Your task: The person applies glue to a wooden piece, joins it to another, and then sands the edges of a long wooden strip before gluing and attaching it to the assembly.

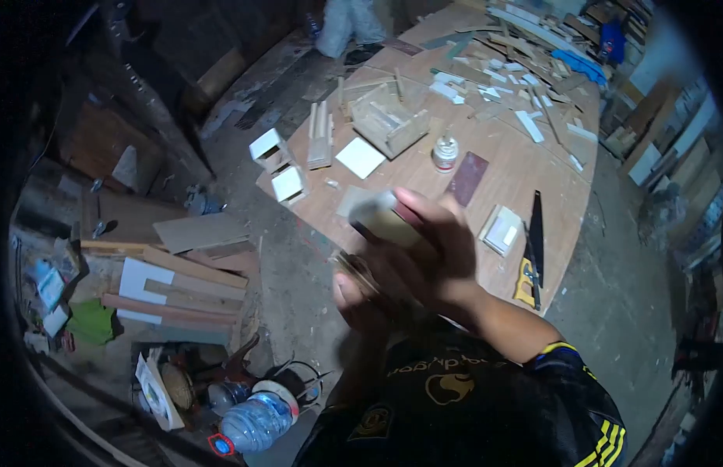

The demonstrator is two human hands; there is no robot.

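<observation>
In the head view my right hand (447,249) is raised over the near edge of the table, its fingers wrapped round a small pale block (393,222) with a dark red edge. The block is blurred, and its exact kind cannot be told. Lower and to the left, my left hand (354,300) is closed on a thin wooden piece (357,272), mostly hidden in shadow. Just beyond the hands lie a white square panel (360,158) and a dark red strip (468,177). A white-labelled jar (445,154) stands beside that strip.
A handsaw (533,257) with a yellow handle and a small stacked block (501,230) lie at right. Farther back are a wooden box frame (389,124) and many offcuts (501,78). A white boxy piece (280,165) sits at the left edge. A large water bottle (256,420) lies below left.
</observation>
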